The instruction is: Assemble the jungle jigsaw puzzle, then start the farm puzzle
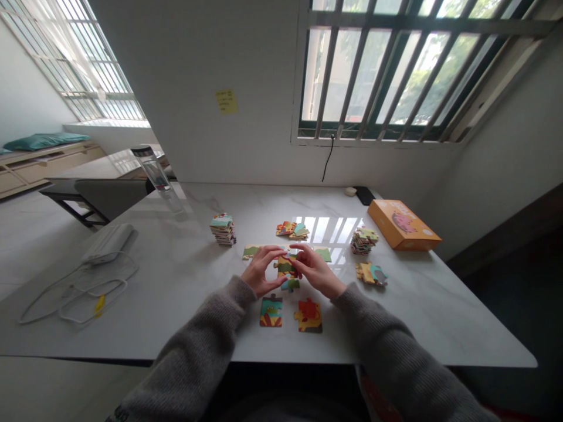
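Between my two hands, a jigsaw puzzle piece (pixel 287 266) with green, yellow and red print is gripped just over the tabletop. My left hand (pixel 263 272) curves round its left side, thumb below and fingers above. My right hand (pixel 317 272) pinches its right edge with bent fingers. Partly covered by the hands are a green piece on the left (pixel 250 252), another on the right (pixel 324 254) and a blue-green piece (pixel 290 285) below. Nearer me lie a frog piece (pixel 271 312) and an orange-yellow piece (pixel 309 316).
Puzzle pieces are stacked at left (pixel 223 230) and right (pixel 364 241). A loose pile (pixel 292 230) lies behind my hands, and joined pieces (pixel 372 274) lie right. An orange box (pixel 402 224), black phone (pixel 364 196), bottle (pixel 155 170) and white cable (pixel 73 287) surround them on the table (pixel 189 328).
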A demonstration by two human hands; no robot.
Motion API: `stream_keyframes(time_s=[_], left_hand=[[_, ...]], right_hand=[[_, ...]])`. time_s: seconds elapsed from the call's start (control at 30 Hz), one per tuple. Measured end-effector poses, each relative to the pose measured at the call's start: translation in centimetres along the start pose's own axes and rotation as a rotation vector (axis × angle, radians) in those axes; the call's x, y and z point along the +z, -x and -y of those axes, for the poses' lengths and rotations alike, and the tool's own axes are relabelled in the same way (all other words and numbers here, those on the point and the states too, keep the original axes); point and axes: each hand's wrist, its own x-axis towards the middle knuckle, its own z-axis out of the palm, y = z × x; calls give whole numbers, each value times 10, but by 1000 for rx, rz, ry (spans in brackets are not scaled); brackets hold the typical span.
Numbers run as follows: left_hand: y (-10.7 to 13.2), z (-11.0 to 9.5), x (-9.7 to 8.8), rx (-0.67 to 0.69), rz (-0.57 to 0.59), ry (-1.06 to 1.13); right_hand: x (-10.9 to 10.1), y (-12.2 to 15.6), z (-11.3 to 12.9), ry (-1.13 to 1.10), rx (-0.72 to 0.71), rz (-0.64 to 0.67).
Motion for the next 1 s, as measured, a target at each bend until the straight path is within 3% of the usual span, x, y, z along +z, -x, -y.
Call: stream_keyframes(time_s=[0.17,0.27,0.33,0.47,0.6,0.73,1.0], left_hand=[[3,9,4,79,35,-26],[3,11,6,67,34,-4],[3,12,7,47,20,-1],[4,17,9,58,1,-54],[5,21,10,48,56,-98],[7,22,13,32,62,-84],[5,13,16,49,35,-33]], right_hand=[[-1,0,0,0,27,46],[-14,-3,3,113,9,67],[-32,-6,6,327,-38,16],[-75,-6,3,1012,-116,-184],[-95,0,-5,1383,26,-93],[-87,4,-1,1310,-30,-56],[-41,28,13,686,7,-28]])
